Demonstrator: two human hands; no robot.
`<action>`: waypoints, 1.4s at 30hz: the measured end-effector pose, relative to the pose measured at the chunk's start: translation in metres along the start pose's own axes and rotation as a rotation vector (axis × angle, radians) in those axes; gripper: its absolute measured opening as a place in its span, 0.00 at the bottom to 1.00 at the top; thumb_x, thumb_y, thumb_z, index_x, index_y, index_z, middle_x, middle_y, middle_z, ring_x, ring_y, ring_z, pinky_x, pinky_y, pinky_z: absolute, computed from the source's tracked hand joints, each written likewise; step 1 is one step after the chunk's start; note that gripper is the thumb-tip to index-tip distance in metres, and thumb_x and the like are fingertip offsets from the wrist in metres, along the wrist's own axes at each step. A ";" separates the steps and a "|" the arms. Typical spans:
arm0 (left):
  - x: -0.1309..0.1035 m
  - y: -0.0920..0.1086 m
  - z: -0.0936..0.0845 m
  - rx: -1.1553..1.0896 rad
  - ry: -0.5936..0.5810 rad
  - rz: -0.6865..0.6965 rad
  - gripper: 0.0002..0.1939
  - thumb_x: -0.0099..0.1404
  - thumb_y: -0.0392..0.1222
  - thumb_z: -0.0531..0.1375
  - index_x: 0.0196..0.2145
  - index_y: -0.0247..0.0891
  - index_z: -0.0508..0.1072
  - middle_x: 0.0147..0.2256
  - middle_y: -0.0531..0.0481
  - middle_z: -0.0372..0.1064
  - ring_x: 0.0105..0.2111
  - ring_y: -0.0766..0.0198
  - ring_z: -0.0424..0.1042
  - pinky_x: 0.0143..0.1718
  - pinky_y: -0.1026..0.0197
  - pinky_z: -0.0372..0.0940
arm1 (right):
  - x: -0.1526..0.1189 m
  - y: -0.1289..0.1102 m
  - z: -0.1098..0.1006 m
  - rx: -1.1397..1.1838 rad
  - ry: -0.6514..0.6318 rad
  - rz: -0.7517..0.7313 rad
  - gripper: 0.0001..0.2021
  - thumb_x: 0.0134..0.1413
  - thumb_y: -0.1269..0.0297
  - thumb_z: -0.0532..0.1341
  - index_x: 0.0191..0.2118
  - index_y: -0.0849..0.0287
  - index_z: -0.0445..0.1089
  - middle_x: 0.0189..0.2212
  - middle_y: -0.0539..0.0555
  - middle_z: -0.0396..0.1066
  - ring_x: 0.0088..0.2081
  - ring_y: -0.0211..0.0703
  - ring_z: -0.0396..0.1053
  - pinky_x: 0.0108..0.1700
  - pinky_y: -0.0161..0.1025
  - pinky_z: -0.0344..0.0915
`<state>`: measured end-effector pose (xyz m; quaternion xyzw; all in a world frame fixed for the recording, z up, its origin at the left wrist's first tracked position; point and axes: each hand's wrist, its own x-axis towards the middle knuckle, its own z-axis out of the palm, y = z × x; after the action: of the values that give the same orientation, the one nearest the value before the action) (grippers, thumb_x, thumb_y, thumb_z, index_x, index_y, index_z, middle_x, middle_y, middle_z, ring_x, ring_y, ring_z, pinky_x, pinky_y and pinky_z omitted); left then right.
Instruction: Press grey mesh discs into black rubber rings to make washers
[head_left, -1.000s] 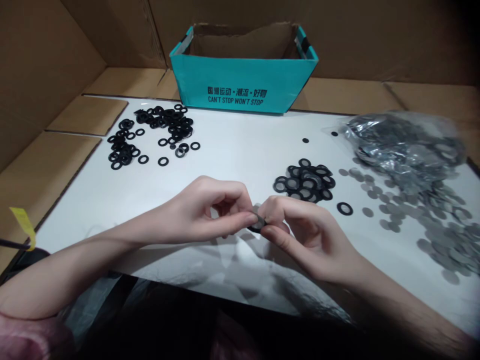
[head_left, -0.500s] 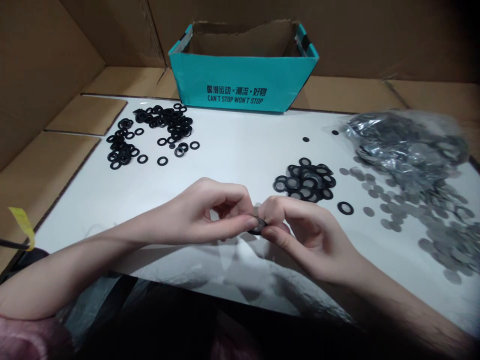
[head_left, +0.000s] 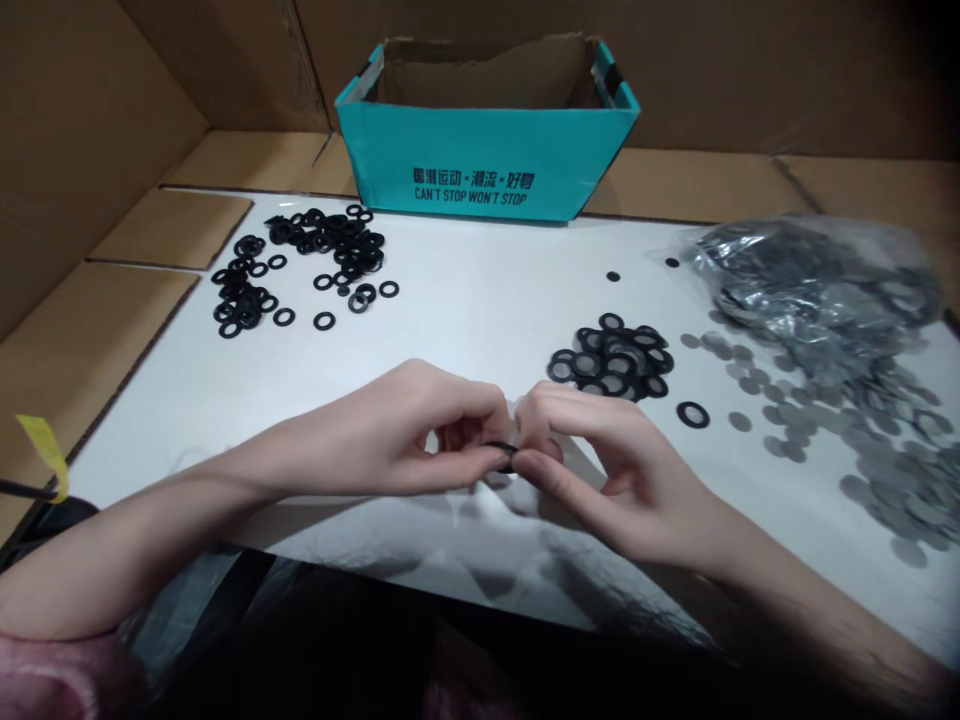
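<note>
Between the fingertips of both hands is a small black ring (head_left: 507, 449), seen nearly edge-on just above the white table. My left hand (head_left: 427, 430) pinches its left side between thumb and fingers. On its right side, my right hand (head_left: 592, 450) grips it with thumb and index finger. Whether a disc sits inside the ring is hidden. Just beyond my right hand lies a pile of black rings with grey discs in them (head_left: 615, 362), and one such ring (head_left: 693, 415) lies apart to its right.
Loose black rings (head_left: 352, 245) lie at the back left. A teal box (head_left: 480, 160) stands at the back. On the right are a clear plastic bag (head_left: 817, 290) and scattered grey discs (head_left: 892, 470). Cardboard walls (head_left: 82, 130) surround the white table (head_left: 465, 300).
The held ring has tilted from showing its face to nearly edge-on. Both hands have shifted slightly, and still pinch it.
</note>
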<state>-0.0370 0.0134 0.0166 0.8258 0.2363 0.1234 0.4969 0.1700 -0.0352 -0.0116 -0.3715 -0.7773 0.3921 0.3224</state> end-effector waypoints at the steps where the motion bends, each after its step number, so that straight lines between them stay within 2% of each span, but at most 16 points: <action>1: 0.000 0.000 0.002 -0.025 0.017 -0.007 0.06 0.67 0.35 0.57 0.33 0.31 0.71 0.26 0.53 0.68 0.25 0.73 0.64 0.25 0.72 0.58 | 0.001 0.001 0.000 0.006 0.015 -0.008 0.12 0.61 0.69 0.56 0.25 0.58 0.58 0.21 0.48 0.59 0.25 0.34 0.57 0.29 0.35 0.56; 7: 0.001 -0.001 0.019 -0.313 0.187 -0.121 0.06 0.67 0.37 0.58 0.33 0.31 0.70 0.26 0.50 0.71 0.26 0.69 0.72 0.27 0.70 0.67 | -0.003 0.007 0.010 0.089 0.215 0.026 0.12 0.64 0.66 0.54 0.27 0.57 0.59 0.23 0.49 0.61 0.26 0.37 0.59 0.27 0.38 0.55; 13: 0.003 0.001 0.019 -0.313 0.254 -0.097 0.05 0.65 0.34 0.59 0.31 0.32 0.70 0.22 0.54 0.67 0.21 0.72 0.68 0.22 0.72 0.64 | -0.008 0.010 0.016 0.135 0.271 0.042 0.12 0.65 0.64 0.53 0.28 0.57 0.58 0.24 0.49 0.58 0.26 0.37 0.58 0.27 0.38 0.52; 17: 0.001 0.002 0.014 -0.276 0.233 -0.102 0.06 0.65 0.35 0.59 0.30 0.32 0.69 0.22 0.55 0.66 0.21 0.73 0.67 0.21 0.72 0.60 | -0.010 0.011 0.019 0.139 0.294 0.022 0.11 0.65 0.66 0.54 0.28 0.57 0.57 0.24 0.48 0.58 0.27 0.37 0.58 0.28 0.38 0.53; 20: 0.000 -0.001 0.009 -0.195 0.162 -0.103 0.06 0.65 0.36 0.60 0.30 0.32 0.70 0.22 0.55 0.64 0.22 0.73 0.64 0.22 0.71 0.58 | -0.007 0.010 0.015 0.063 0.240 -0.008 0.11 0.63 0.68 0.54 0.28 0.57 0.56 0.23 0.48 0.57 0.26 0.36 0.56 0.28 0.37 0.53; 23: 0.000 -0.003 0.005 -0.104 0.078 -0.069 0.05 0.63 0.35 0.60 0.30 0.32 0.71 0.22 0.55 0.63 0.23 0.73 0.61 0.24 0.71 0.58 | -0.002 0.006 0.007 -0.050 0.071 -0.062 0.10 0.62 0.70 0.54 0.28 0.57 0.57 0.22 0.48 0.57 0.26 0.36 0.56 0.29 0.36 0.54; 26: 0.000 -0.003 0.005 -0.059 0.098 -0.026 0.04 0.63 0.35 0.61 0.31 0.31 0.72 0.22 0.55 0.63 0.23 0.73 0.61 0.24 0.71 0.58 | 0.002 0.005 0.001 -0.139 -0.021 -0.131 0.08 0.62 0.71 0.53 0.29 0.58 0.59 0.24 0.50 0.61 0.28 0.37 0.58 0.31 0.37 0.56; 31: 0.000 0.001 0.010 -0.143 0.122 -0.060 0.06 0.67 0.37 0.57 0.34 0.32 0.70 0.25 0.53 0.68 0.25 0.72 0.65 0.24 0.72 0.59 | 0.000 0.007 0.000 -0.117 0.053 -0.154 0.10 0.61 0.74 0.52 0.29 0.57 0.59 0.23 0.50 0.61 0.26 0.37 0.57 0.29 0.36 0.56; 36: -0.002 0.000 0.009 -0.239 0.117 -0.086 0.06 0.66 0.39 0.59 0.32 0.33 0.69 0.23 0.55 0.65 0.23 0.73 0.64 0.22 0.72 0.58 | -0.003 0.005 0.001 -0.096 0.082 -0.132 0.09 0.60 0.74 0.53 0.28 0.57 0.58 0.22 0.49 0.60 0.26 0.37 0.57 0.29 0.37 0.55; 42: -0.001 -0.001 0.004 -0.160 0.086 -0.091 0.06 0.64 0.37 0.60 0.30 0.33 0.69 0.23 0.55 0.63 0.23 0.73 0.61 0.23 0.72 0.57 | -0.002 0.005 0.003 -0.160 0.091 -0.201 0.09 0.59 0.75 0.54 0.29 0.57 0.58 0.22 0.48 0.59 0.26 0.37 0.56 0.31 0.39 0.54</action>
<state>-0.0358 0.0099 0.0137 0.7660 0.2840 0.1544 0.5557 0.1704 -0.0361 -0.0178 -0.3337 -0.8240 0.2773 0.3644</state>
